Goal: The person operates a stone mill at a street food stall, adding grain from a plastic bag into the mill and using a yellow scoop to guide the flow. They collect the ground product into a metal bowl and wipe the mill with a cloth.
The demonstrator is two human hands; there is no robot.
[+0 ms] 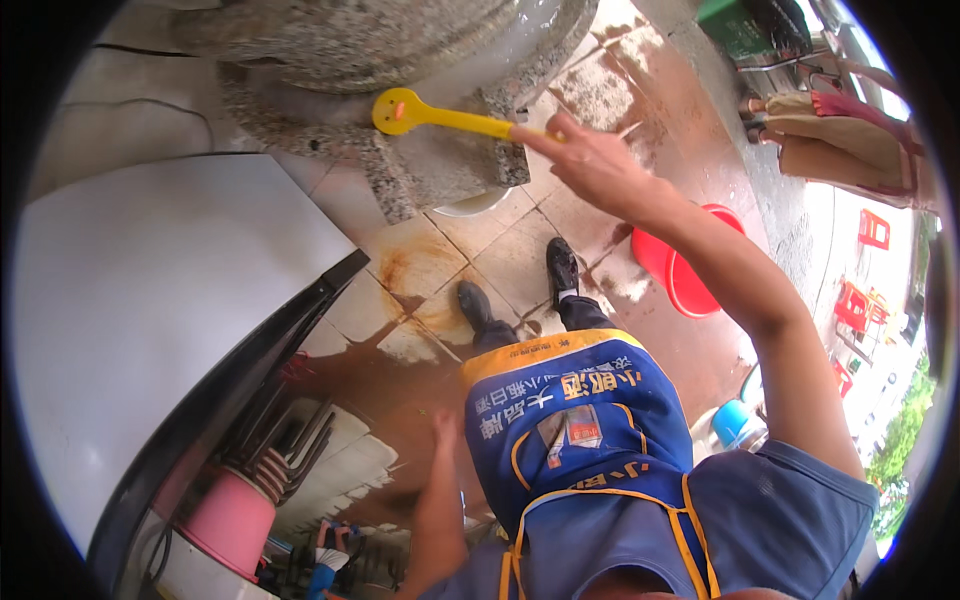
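My right hand (597,168) is closed round the handle end of a yellow long-handled spoon (455,119). Its round head bears small dark marks and an orange patch. The head is over a speckled grey stone trough (440,165) with a spout, at the foot of a large round millstone (330,40). Under the spout, a white bowl (475,203) shows only in part. My left hand (446,428) hangs low beside my blue and yellow apron (575,400), touching nothing that I can see; its fingers are too small and blurred to make out.
A white-topped cabinet or table (180,260) with a dark edge fills the left. A pink tub (230,520) is below it. The tiled floor (510,240) looks wet and stained. Right of my feet is a red bucket (700,275). Another person (850,145) is at the far right.
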